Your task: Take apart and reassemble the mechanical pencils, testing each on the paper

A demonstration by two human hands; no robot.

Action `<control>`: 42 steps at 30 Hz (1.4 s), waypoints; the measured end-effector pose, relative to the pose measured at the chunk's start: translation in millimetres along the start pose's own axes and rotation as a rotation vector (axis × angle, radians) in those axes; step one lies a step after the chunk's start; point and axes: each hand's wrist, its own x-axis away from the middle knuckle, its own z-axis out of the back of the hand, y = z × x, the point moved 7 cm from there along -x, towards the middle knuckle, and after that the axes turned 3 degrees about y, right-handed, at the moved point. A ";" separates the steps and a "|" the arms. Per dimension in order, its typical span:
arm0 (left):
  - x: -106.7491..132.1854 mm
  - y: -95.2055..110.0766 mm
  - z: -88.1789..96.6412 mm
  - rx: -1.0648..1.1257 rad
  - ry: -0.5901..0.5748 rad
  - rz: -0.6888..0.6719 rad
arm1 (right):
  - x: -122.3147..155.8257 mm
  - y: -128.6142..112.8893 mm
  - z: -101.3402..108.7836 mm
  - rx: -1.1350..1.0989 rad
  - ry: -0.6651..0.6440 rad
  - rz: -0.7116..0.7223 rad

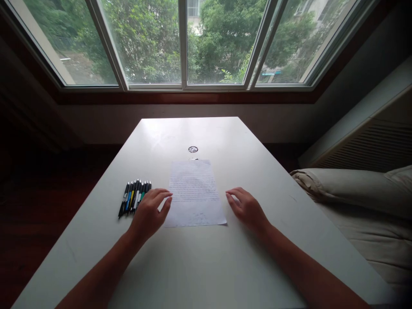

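A sheet of paper point(195, 184) covered in lines of writing lies flat on the white table point(206, 266), its lower right corner slightly raised. My left hand point(149, 212) hovers at the sheet's left edge, open, with thumb and fingers apart and nothing held. Across from it, my right hand point(247, 208) is just off the right edge, empty, its fingers loosely curved and open. Beside my left hand lies a row of several pens point(132, 197), mostly black with coloured parts; the hand hides some of them.
A small round emblem point(193, 149) is on the table beyond the paper, and another mark is partly covered by the sheet's top edge. A window point(183, 86) spans the far wall. To the right stand a cushioned seat point(363, 223) and a slatted panel point(380, 141).
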 end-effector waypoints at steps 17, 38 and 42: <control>28.3 24.7 -81.5 -0.203 -0.410 -0.245 | 18.2 -65.6 -60.0 0.074 -0.347 0.344; 28.5 21.8 -86.0 -0.240 -0.409 -0.252 | 21.8 -62.8 -70.9 0.133 -0.440 0.327; 29.1 21.4 -86.1 -0.239 -0.404 -0.250 | 22.2 -62.6 -71.7 0.130 -0.432 0.327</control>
